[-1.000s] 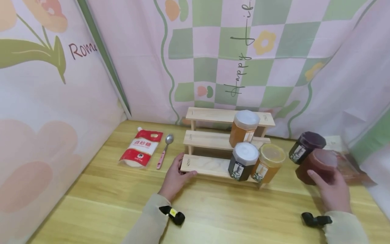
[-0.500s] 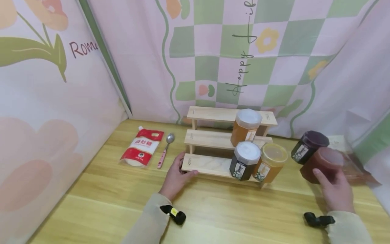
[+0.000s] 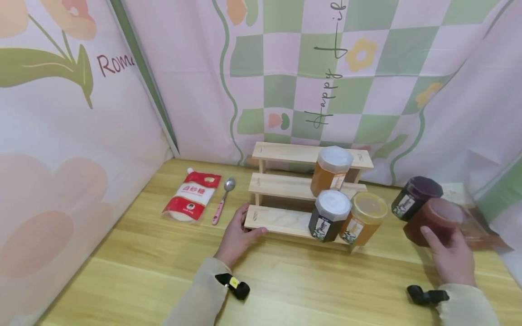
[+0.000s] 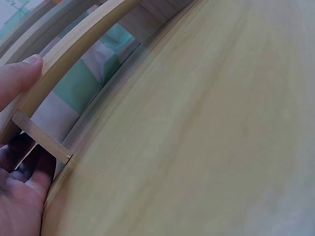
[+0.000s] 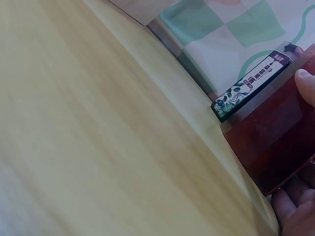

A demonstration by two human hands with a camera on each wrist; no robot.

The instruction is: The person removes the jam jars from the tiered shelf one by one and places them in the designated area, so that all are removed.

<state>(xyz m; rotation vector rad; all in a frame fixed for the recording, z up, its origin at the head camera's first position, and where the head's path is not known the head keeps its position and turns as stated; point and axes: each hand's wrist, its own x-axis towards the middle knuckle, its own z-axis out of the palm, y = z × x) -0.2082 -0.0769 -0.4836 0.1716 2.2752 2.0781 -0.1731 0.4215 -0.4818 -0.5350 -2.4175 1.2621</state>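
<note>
In the head view, my left hand grips the left end of the lowest step of a three-tier wooden rack. The left wrist view shows the thumb on that board, with the other fingers beside its support. My right hand holds a jar of dark red jam with a frosted lid. Seen from the right wrist, this red jar appears to stand on the tabletop, thumb on one side and fingers on the other. A dark purple jar with a white label stands just behind it.
On the rack are an orange jar higher up, and a black jar and a yellow-lidded honey jar on the lowest step. A sugar bag and a pink-handled spoon lie left. A brown-red packet lies at right.
The head view has shifted slightly, so everything sits a little further right. The right hand and red jar moved marginally right; both hands keep their holds.
</note>
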